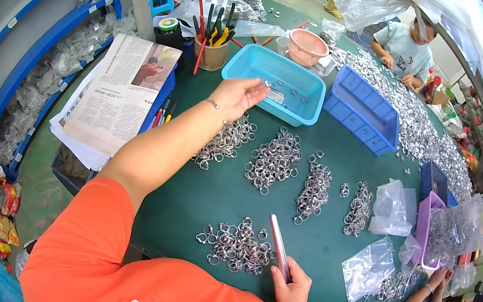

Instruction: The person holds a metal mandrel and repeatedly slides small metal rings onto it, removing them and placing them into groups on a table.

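My left hand point(239, 97) reaches over the near left edge of a turquoise basket point(234, 74). Its fingers are pinched on a small shiny metal piece point(267, 83), too small to make out fully. A few similar pieces lie in the basket. Low at the front, my right hand point(294, 284) is closed around a long, slim silver-and-dark-red object point(280, 248), whose kind I cannot tell. Beside it lies a pile of small metal rings point(237, 247). More ring piles spread beyond, among them a large one point(274, 159) and a narrower one point(314, 190).
A blue crate point(361, 133) adjoins the basket. Behind stand a pink bowl point(307, 47) and a tool holder point(210, 57). Newspaper point(114, 94) lies at left. Plastic bags point(368, 270) and a purple basket point(423, 228) are at right. One person sits across, another at the right.
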Demonstrator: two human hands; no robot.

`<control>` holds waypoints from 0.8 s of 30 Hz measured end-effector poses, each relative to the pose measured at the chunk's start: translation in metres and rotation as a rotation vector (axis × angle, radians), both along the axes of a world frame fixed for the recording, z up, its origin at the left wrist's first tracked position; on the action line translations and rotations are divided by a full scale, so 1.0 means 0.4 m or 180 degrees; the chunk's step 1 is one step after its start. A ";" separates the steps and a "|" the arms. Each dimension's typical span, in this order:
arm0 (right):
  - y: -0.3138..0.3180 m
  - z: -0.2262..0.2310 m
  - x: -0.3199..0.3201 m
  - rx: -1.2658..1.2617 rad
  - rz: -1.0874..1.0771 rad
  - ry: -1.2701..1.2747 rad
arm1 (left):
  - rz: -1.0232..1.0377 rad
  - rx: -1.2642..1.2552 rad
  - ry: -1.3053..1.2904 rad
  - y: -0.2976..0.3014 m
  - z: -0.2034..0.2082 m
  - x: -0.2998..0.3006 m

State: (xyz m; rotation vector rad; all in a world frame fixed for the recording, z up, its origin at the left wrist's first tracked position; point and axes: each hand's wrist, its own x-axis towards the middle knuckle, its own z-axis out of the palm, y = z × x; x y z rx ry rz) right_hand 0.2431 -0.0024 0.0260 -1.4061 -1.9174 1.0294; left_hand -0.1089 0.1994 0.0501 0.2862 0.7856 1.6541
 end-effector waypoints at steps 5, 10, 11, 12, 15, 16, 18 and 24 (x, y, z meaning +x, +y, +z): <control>0.000 -0.011 0.037 -0.0016 -0.0279 -0.0028 | -0.0158 -0.0084 0.0694 -0.028 -0.009 0.015; 0.042 -0.029 0.036 -0.0308 -0.0637 0.0461 | -0.1639 -0.0065 0.2954 -0.207 -0.024 0.124; 0.052 -0.034 0.032 -0.0258 -0.0674 0.0546 | -0.2002 -0.0025 0.3211 -0.241 -0.043 0.148; 0.063 -0.028 0.020 -0.0338 -0.0697 0.0743 | -0.2109 0.0410 0.3855 -0.274 -0.074 0.158; 0.089 -0.002 -0.030 -0.0547 -0.0749 0.1279 | -0.2229 0.0558 0.4922 -0.364 -0.097 0.220; 0.093 0.005 -0.046 -0.0649 -0.0763 0.1641 | -0.1651 0.0972 0.5301 -0.387 -0.135 0.232; 0.092 0.006 -0.064 -0.0722 -0.0672 0.1786 | -0.1495 0.0863 0.5386 -0.404 -0.145 0.245; 0.065 -0.010 -0.092 -0.1218 -0.0295 0.1727 | -0.0951 0.0795 0.4379 -0.467 -0.097 0.288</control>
